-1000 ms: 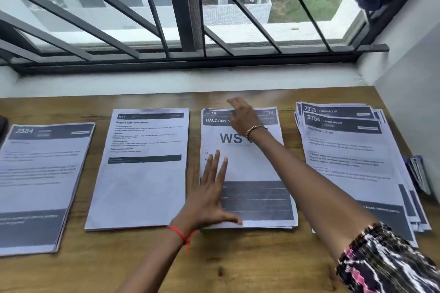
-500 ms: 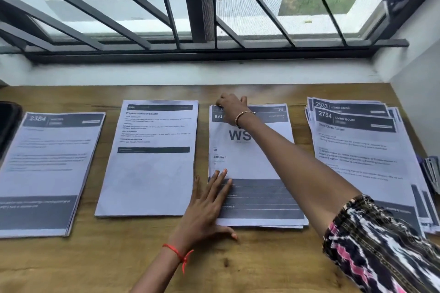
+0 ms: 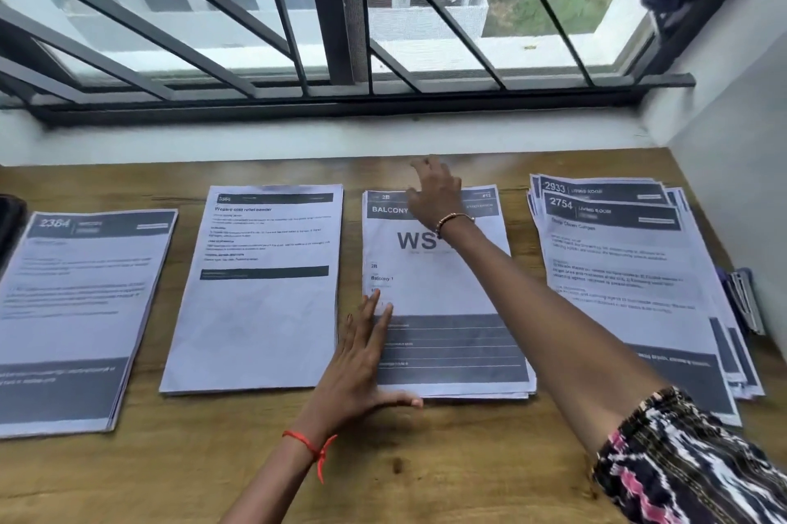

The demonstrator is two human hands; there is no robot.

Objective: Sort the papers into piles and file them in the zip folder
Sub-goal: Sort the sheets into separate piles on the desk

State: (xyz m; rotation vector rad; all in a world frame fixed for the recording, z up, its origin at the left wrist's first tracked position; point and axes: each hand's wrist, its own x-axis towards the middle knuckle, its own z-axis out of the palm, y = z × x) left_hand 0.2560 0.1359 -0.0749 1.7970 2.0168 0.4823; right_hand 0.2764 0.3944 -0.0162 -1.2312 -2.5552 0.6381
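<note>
Several paper piles lie in a row on the wooden table [image 3: 468, 459]. The third pile [image 3: 443, 285], headed "BALCONY" with a big "WS", sits in the middle. My left hand [image 3: 362, 357] lies flat with straight fingers on that pile's lower left corner, thumb along its bottom edge. My right hand [image 3: 434, 191] reaches over the pile's top edge, fingers loosely spread and a little raised. To the left are a text sheet pile [image 3: 259, 293] and a pile marked "2384" [image 3: 72, 310]. A fanned pile marked "2933" and "2754" [image 3: 630, 276] is at the right. No zip folder can be made out.
A barred window and a white sill run behind the table. A white wall closes the right side. Something metallic and purple [image 3: 743, 298] pokes out from under the right pile. A dark object [image 3: 8, 225] sits at the far left edge.
My right hand, which gripped the top edge of the middle pile half a second ago, has lifted off it with fingers opened. My left hand stays pressed on the lower left corner.
</note>
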